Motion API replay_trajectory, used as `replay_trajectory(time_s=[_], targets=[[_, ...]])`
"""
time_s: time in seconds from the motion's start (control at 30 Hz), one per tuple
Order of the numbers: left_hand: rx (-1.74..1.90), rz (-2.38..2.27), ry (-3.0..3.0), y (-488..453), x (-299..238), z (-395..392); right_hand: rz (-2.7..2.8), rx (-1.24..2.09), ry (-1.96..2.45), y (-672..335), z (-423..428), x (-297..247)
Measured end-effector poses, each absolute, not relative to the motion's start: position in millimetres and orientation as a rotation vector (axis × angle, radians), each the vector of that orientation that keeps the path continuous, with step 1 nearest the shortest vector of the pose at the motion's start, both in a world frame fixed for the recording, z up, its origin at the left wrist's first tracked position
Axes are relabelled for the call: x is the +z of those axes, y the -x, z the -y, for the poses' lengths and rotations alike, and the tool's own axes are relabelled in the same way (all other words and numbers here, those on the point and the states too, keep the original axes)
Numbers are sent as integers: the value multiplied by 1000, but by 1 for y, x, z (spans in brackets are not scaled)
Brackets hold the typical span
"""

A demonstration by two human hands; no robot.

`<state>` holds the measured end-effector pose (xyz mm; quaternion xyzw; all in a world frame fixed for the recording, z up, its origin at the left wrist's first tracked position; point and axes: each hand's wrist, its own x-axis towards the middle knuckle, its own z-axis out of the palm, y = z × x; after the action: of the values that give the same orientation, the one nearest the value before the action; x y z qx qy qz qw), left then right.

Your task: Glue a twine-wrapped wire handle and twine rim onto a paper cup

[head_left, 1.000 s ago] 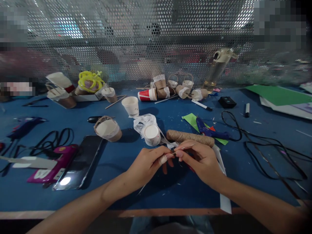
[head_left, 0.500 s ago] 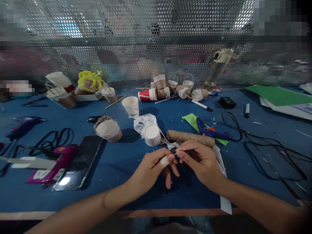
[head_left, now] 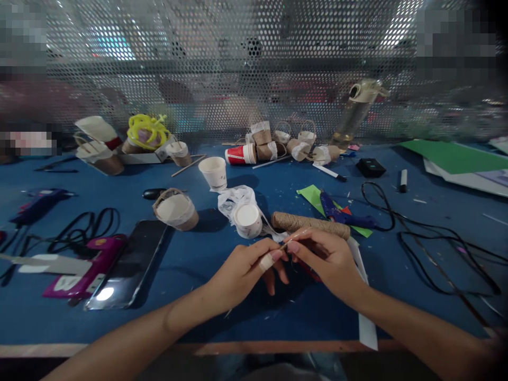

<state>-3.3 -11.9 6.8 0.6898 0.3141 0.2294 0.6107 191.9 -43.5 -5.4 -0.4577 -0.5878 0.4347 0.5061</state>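
My left hand (head_left: pixel 250 267), with a pale bandage around its thumb, pinches a short, thin brown strand (head_left: pixel 283 246) that looks like twine. Fingertips of my right hand (head_left: pixel 325 259) close on the strand's other end, so the two hands almost meet above the table. Just behind them lies a roll of brown twine (head_left: pixel 309 224). An upside-down white paper cup (head_left: pixel 247 220) stands beyond my left hand, beside a bunched white lace ribbon (head_left: pixel 234 198). Something red (head_left: pixel 309 271) shows under my right hand, mostly hidden.
To the left are a phone (head_left: pixel 129 264), a purple glue gun (head_left: pixel 89 264) and a twine-wrapped cup (head_left: pixel 177 209). A blue glue gun (head_left: pixel 337 211) with a black cable lies at right. Small wrapped baskets (head_left: pixel 299 150) and a bottle (head_left: pixel 353 114) line the mesh panel (head_left: pixel 222 84).
Both hands stay close together, with slight finger movement at the strand. My left hand's lower fingers have shifted up a little. Objects on the table have not moved.
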Motion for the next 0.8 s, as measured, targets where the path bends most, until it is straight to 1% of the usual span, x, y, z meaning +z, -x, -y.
replay_trajectory(time_s=[0.27, 0.43, 0.8], targets=[[568, -694, -1482, 6, 5, 11, 1454, 1038, 1103, -195, 42, -4], [587, -741, -1492, 5, 5, 11, 1446, 1065, 1070, -194, 45, -3], [672, -788, -1489, 4, 2, 15, 1440, 1016, 1028, -190, 46, -3]])
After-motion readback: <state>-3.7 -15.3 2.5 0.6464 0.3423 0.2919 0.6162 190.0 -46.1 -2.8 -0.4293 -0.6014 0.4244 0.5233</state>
